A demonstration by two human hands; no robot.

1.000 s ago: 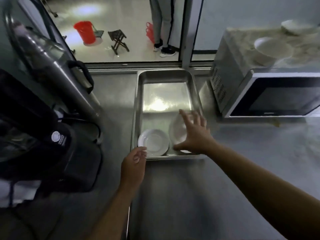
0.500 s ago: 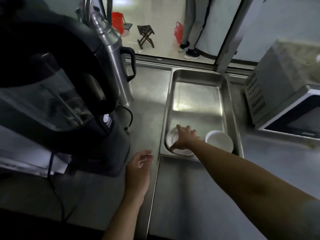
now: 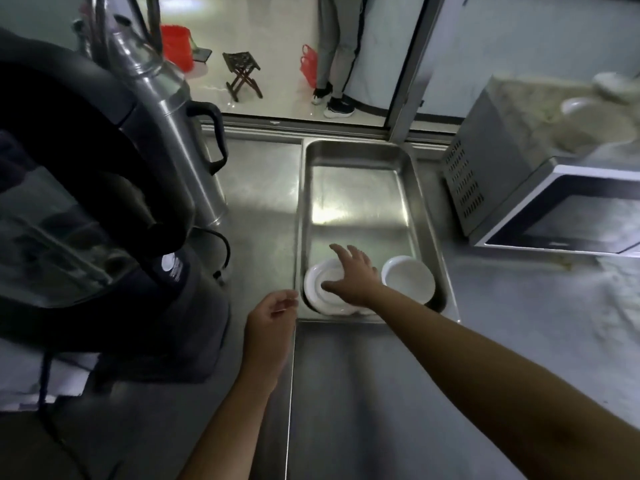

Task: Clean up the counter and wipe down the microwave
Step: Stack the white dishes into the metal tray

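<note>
A person's right hand (image 3: 349,277), fingers spread, rests on a white plate (image 3: 320,287) in the metal tray (image 3: 426,216) at twelve o'clock on the steel surface (image 3: 346,393), left hand (image 3: 270,315) loosely curled, empty; next, likely dishes on the microwave (image 3: 540,181) at two o'clock.

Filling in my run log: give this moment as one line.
right hand: open over white plate in steel tray | left hand: idle, holds nothing | white bowl: in tray

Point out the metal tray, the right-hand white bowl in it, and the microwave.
tray (image 3: 358,152): head view, far rim.
bowl (image 3: 410,277): head view, inside of the bowl.
microwave (image 3: 575,220): head view, door glass.
</note>
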